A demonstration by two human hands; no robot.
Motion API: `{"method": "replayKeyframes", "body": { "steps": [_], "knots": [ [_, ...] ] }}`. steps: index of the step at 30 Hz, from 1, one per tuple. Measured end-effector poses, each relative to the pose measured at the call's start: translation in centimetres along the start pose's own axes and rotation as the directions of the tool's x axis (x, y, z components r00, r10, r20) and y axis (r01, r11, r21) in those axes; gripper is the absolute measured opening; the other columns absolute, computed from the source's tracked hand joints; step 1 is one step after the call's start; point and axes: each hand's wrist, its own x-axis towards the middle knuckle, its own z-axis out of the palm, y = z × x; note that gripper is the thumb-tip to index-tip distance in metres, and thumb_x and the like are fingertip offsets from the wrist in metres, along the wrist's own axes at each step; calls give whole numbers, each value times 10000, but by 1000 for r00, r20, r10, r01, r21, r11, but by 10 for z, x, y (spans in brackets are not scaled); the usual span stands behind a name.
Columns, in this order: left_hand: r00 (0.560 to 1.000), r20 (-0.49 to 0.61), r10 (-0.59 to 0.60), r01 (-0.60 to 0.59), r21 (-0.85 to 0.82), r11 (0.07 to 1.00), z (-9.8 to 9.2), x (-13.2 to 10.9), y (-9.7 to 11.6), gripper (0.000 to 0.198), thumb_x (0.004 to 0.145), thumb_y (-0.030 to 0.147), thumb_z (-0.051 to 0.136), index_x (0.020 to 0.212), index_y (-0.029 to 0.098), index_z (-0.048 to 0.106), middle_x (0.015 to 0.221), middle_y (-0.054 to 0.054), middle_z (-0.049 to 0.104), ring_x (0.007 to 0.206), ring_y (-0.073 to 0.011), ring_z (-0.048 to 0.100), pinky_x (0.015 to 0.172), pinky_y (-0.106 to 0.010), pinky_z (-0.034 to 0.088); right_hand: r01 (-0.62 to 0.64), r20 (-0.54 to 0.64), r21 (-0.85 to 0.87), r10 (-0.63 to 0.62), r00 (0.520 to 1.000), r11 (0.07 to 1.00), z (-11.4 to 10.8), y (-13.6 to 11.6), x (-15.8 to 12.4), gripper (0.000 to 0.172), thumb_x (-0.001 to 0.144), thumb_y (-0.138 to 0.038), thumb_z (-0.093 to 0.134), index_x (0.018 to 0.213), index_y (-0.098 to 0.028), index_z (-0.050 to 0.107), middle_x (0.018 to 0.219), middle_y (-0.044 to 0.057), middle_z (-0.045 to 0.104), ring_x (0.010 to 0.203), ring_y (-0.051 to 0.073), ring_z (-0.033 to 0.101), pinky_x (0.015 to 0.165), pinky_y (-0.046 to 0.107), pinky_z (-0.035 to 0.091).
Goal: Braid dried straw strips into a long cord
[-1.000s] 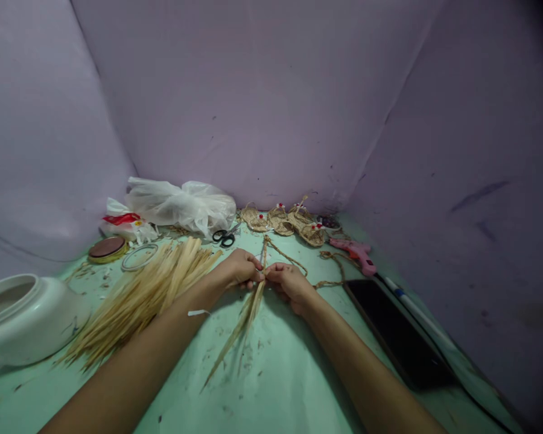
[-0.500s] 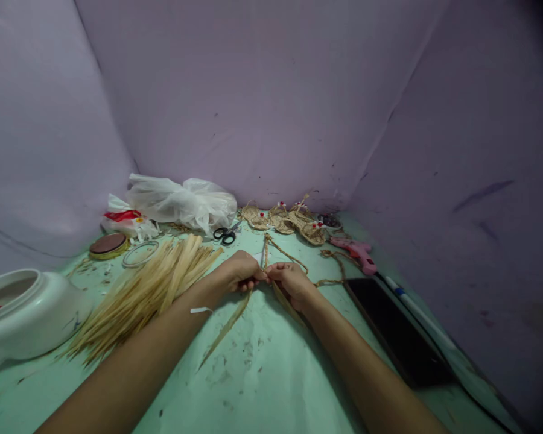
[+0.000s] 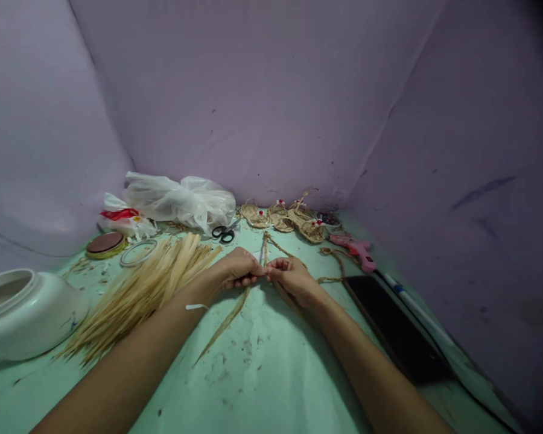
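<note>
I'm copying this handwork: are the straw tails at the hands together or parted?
Parted: one straw tail slants out from under the left hand; a second tail runs beneath the right hand.

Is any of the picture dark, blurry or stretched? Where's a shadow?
Head view: dim light, black upper right corner; head view: white pot looks stretched at the left edge; head view: phone blurs at its near end; head view: soft shadow beside the right forearm.

Left forearm (image 3: pixel 140 355): enters at 7 o'clock, angled toward centre.
Right forearm (image 3: pixel 366 355): enters at 5 o'clock, angled toward centre.
Left hand (image 3: pixel 241 268): fingers curled, thumb toward 4 o'clock.
Right hand (image 3: pixel 293 278): thumb and index pinched toward 9 o'clock.
</note>
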Motion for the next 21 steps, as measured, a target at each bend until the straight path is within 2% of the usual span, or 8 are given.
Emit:
{"method": "replayKeyframes", "body": {
  "steps": [2,5,7,9,13,16,19,21],
  "knots": [
    [999,-31,-19,20,50,999,1,-5,3,194,581,290,550,485,143,467,324,37,371,266,-56,289,309,-188,177,-4,14,-3,4,1000,1000,-1,-1,-1,101,589,-220,544,544,-136,510,411,-63,425,359,34,264,370,189,154],
    [999,-40,-7,9,51,999,4,-8,6,139,554,240,535,475,139,479,328,35,374,276,-57,293,313,-191,173,-19,52,-37,21,998,999,-4,-2,-2,101,599,-231,535,574,-133,528,468,-46,478,372,32,273,373,185,166],
    [998,-52,22,-20,40,999,6,-6,5,120,533,210,532,455,135,479,318,35,366,281,-59,293,312,-195,169,-13,66,-106,20,998,994,-6,-3,-2,109,603,-232,530,581,-126,546,478,-39,481,386,34,276,383,183,183],
    [996,-63,67,-66,27,997,9,-3,3,130,525,187,523,423,136,460,296,39,338,277,-55,276,312,-197,157,-7,19,-228,12,1000,974,-7,-2,-2,121,597,-238,534,573,-122,560,463,-38,459,405,41,297,397,183,205],
    [989,-85,123,-123,-2,992,14,2,-2,148,516,152,511,394,139,427,281,43,316,276,-47,251,316,-202,123,-62,-133,-515,-8,991,855,-12,-4,-1,196,587,-309,552,543,-120,586,420,-34,404,422,62,328,402,195,207],
    [993,-94,65,-69,-49,996,16,5,-3,149,515,156,510,399,142,417,276,45,312,268,-46,242,320,-203,103,-68,-132,-629,-20,991,774,-11,-11,-5,206,605,-296,527,559,-119,622,429,-16,430,437,74,364,410,201,214],
    [1000,-10,-22,20,-167,986,15,7,-3,167,534,181,495,397,139,410,285,39,328,265,-36,231,323,-197,100,-35,-127,-718,-81,989,696,0,-21,-15,173,606,-244,517,615,-142,656,480,11,520,472,93,424,436,207,236],
    [997,64,-31,47,-262,964,15,8,-3,156,542,180,469,403,133,417,308,29,358,276,-30,244,326,-186,112,-1,-120,-771,-144,982,637,13,-26,-24,166,613,-233,516,629,-159,664,524,33,572,485,104,448,453,218,243]
  ]
}}
